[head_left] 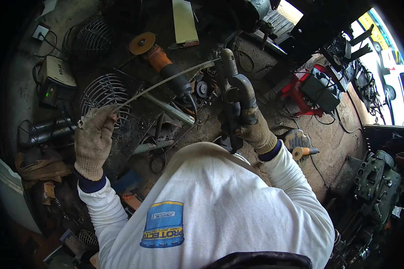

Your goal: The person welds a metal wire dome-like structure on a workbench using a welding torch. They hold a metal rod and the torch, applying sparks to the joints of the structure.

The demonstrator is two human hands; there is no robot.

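My left hand (95, 139), in a knit work glove, is closed on one end of a thin, slightly curved metal rod (166, 80). The rod's far end reaches the top of a dark vise-like metal tool (243, 89) in front of me. My gloved right hand (260, 134) is closed at the near side of that tool, its fingers partly hidden behind the metal. Below the rod lies an angle grinder (164, 65) with an orange and black body and a brown disc. Beside my left hand is a cage of bent metal rods (104, 94).
A second wire cage (94, 36) lies farther left, near a box-shaped machine (57, 74) with a green light. Metal tubes (169, 107) lie ahead. At right are a red-framed machine (314, 92), another grinder (304, 152) and a heavy green machine (377, 179). Cables cross the floor.
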